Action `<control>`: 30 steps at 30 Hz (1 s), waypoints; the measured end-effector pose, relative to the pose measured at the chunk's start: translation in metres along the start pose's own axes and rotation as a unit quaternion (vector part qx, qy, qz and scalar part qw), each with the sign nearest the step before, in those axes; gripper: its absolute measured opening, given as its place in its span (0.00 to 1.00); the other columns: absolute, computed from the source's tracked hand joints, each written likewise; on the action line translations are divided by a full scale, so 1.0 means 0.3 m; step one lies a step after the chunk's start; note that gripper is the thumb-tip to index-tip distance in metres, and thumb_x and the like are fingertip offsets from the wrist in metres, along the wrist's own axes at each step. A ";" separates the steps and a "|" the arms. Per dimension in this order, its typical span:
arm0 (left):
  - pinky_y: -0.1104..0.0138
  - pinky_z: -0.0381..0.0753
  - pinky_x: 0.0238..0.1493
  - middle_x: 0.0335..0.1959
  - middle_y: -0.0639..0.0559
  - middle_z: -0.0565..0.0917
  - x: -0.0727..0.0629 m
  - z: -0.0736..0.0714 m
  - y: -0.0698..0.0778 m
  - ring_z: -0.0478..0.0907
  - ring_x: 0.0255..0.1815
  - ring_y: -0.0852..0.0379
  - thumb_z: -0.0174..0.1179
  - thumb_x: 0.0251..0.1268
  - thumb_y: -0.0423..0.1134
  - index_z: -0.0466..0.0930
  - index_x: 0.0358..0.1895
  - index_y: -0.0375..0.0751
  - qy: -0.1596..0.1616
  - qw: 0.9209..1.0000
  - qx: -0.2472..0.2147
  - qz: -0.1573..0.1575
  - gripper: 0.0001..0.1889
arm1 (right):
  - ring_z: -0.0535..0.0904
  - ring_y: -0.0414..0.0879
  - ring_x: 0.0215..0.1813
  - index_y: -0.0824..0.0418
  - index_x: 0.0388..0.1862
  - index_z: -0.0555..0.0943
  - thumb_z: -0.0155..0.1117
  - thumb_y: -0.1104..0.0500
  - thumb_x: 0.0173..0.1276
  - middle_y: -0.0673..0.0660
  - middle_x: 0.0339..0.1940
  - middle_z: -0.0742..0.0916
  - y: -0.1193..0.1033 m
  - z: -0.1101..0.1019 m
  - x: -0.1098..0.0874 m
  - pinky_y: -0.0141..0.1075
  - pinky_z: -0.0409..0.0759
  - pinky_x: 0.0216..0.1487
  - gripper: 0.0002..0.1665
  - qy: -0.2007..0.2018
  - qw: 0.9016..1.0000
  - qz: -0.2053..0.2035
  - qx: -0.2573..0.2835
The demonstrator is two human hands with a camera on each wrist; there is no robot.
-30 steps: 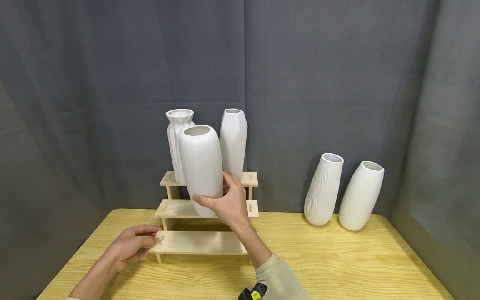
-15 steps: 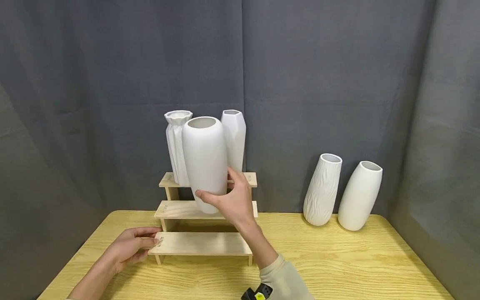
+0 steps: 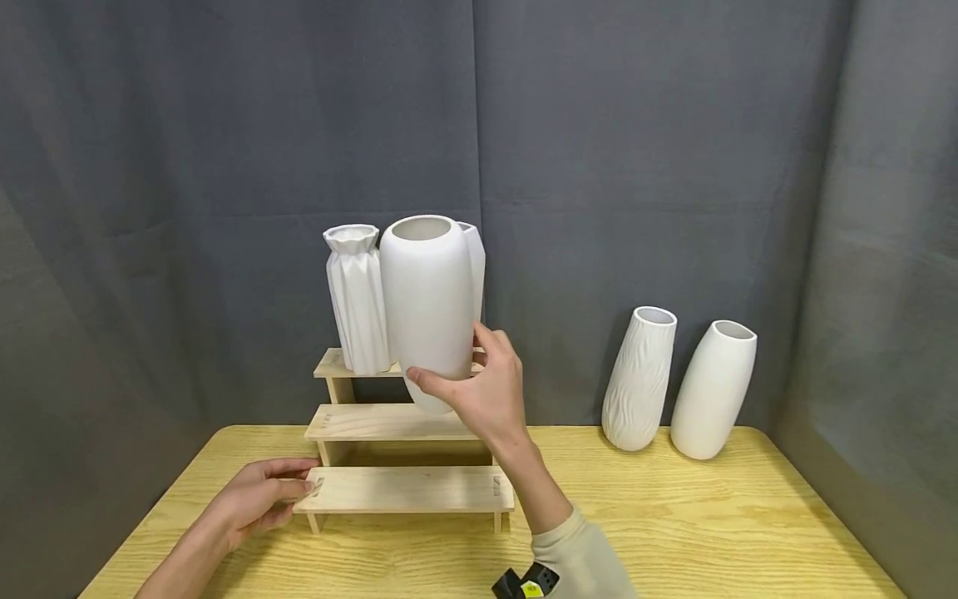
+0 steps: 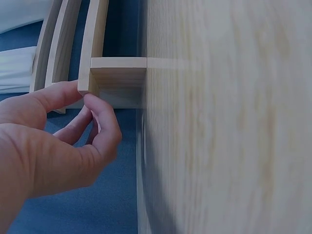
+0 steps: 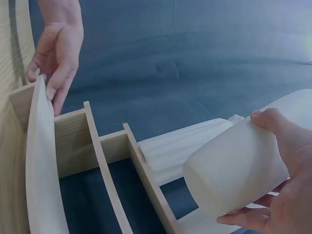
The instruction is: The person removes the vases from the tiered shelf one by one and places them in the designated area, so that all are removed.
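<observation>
A smooth white vase is held upright in my right hand, thumb on the near side and fingers round the right. Its base hangs over the middle shelf in the head view; the right wrist view shows the vase clear of the shelves. My left hand pinches the left end of the lowest shelf of a three-step wooden stand, its thumb and finger at the board's corner in the left wrist view. On the top step stand a pleated vase and a faceted vase, mostly hidden behind the held one.
On the table, at the back right, a wavy-textured white vase and a smooth, slanted-mouth vase lean toward the right. A grey curtain hangs right behind the table and along both sides.
My right hand has lifted the smooth vase off the middle shelf and moved it up and right, now covering much of the faceted vase. My left hand keeps its place on the stand.
</observation>
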State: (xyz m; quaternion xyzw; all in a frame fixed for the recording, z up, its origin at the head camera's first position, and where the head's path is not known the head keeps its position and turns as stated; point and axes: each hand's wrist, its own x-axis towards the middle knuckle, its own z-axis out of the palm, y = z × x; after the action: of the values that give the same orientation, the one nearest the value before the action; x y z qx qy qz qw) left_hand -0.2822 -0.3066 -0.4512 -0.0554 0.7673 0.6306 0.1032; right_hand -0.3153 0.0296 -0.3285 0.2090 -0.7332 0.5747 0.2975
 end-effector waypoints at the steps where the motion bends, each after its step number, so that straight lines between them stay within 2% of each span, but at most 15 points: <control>1: 0.69 0.79 0.29 0.51 0.45 0.76 -0.001 0.000 0.000 0.75 0.35 0.57 0.68 0.67 0.36 0.71 0.71 0.30 -0.002 1.000 -0.001 0.000 0.31 | 0.79 0.44 0.47 0.46 0.61 0.83 0.89 0.45 0.41 0.50 0.45 0.79 -0.001 -0.006 0.002 0.40 0.82 0.45 0.43 0.004 1.000 -0.007 -0.005; 7: 0.69 0.79 0.29 0.47 0.46 0.79 -0.006 0.001 0.006 0.75 0.35 0.57 0.67 0.67 0.36 0.71 0.70 0.30 -0.006 1.000 -0.004 0.002 0.31 | 0.76 0.41 0.48 0.48 0.63 0.83 0.89 0.45 0.41 0.47 0.45 0.80 -0.010 -0.039 0.015 0.40 0.81 0.49 0.46 0.015 0.999 -0.028 -0.011; 14: 0.70 0.78 0.28 0.45 0.46 0.79 -0.005 0.001 0.009 0.75 0.34 0.58 0.68 0.66 0.34 0.74 0.69 0.30 0.004 1.000 -0.005 0.004 0.29 | 0.76 0.42 0.51 0.43 0.64 0.82 0.88 0.46 0.43 0.47 0.47 0.81 -0.022 -0.084 0.033 0.40 0.83 0.48 0.45 0.014 1.000 -0.012 0.013; 21: 0.70 0.79 0.28 0.44 0.46 0.79 -0.004 0.004 0.009 0.75 0.33 0.59 0.68 0.65 0.34 0.75 0.68 0.31 0.008 1.000 -0.005 0.005 0.28 | 0.77 0.44 0.49 0.38 0.63 0.82 0.88 0.43 0.44 0.48 0.48 0.82 -0.019 -0.129 0.041 0.44 0.82 0.45 0.44 0.024 1.000 0.004 -0.002; 30: 0.69 0.80 0.29 0.48 0.46 0.79 -0.005 0.008 0.008 0.76 0.34 0.57 0.67 0.66 0.33 0.73 0.69 0.29 0.013 1.000 -0.004 0.000 0.29 | 0.78 0.46 0.49 0.39 0.62 0.83 0.87 0.41 0.45 0.49 0.48 0.82 -0.006 -0.176 0.054 0.45 0.82 0.44 0.42 0.046 0.999 0.014 -0.017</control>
State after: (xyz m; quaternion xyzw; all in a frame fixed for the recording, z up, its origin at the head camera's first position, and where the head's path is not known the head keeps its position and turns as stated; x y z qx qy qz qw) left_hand -0.2809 -0.3038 -0.4491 -0.0640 0.7662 0.6327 0.0926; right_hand -0.3157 0.0809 -0.3077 0.1671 -0.7315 0.5750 0.3262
